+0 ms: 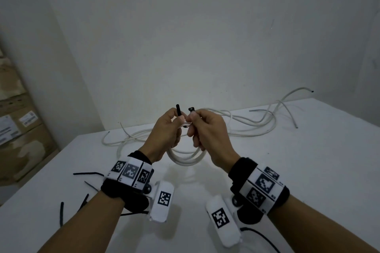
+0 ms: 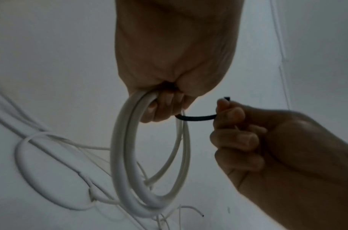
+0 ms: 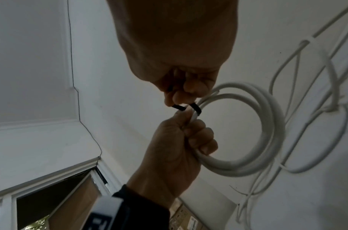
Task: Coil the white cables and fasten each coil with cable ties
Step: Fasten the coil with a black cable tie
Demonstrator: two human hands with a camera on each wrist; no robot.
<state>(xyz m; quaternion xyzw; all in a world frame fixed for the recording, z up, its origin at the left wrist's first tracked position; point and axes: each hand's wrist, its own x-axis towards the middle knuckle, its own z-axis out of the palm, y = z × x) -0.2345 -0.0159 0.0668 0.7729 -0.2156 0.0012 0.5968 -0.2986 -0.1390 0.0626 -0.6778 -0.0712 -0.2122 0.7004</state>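
head view | left hand (image 1: 166,129) gripping coil (image 1: 186,157) above table (image 1: 308,160) | right hand (image 1: 207,129) pinching tie (image 2: 196,117) looping round coil | spare ties (image 1: 88,174) lying near left

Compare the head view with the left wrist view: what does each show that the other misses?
Head only: spare black ties on the table, cardboard boxes at left, and the tie's free tail sticking up above the left hand.
Left wrist only: the whole coil hanging as a full ring.
Both: the left hand gripping the coil and the right hand pinching the black tie.
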